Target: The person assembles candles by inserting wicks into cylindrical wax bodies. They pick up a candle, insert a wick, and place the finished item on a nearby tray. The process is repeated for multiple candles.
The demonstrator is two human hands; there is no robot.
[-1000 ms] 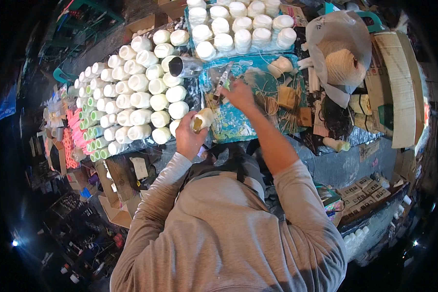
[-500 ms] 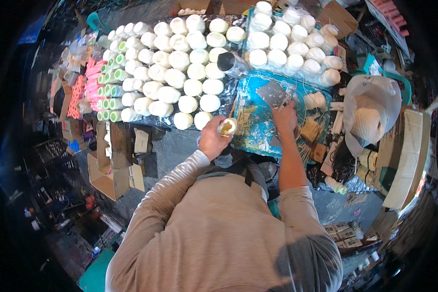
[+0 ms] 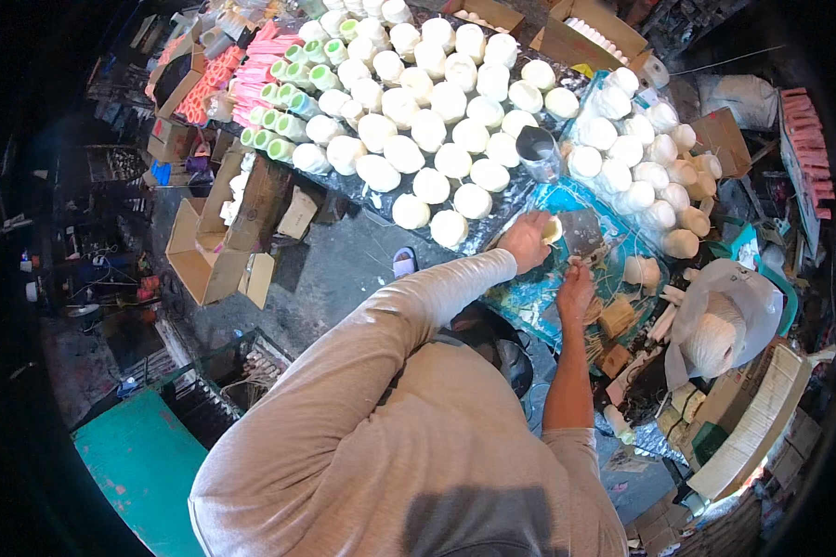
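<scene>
My left hand (image 3: 527,243) is closed round a small hollow cream-coloured piece (image 3: 552,230), its opening showing at the fingertips. Just right of it and nearer, my right hand (image 3: 576,290) grips the near end of a flat, square grey scraper (image 3: 581,232); the grip is partly hidden by the fingers. Both hands are over a blue, stained work surface (image 3: 553,197) strewn with thin strands. The piece is close to the scraper's left edge; whether they touch I cannot tell. A dark cylindrical container (image 3: 538,153) stands beyond them.
Rows of round cream-coloured pieces (image 3: 427,130) cover the dark table to the left. More white pieces (image 3: 636,158) stand at the far right. Wooden blocks (image 3: 618,317) and a plastic bag with a beige bundle (image 3: 720,325) are on the right. An opened carton (image 3: 209,237) is at the left.
My left hand has brought the hollow piece rightward, up to the scraper. The right hand keeps its grip on the scraper. The whole view has turned and shifted.
</scene>
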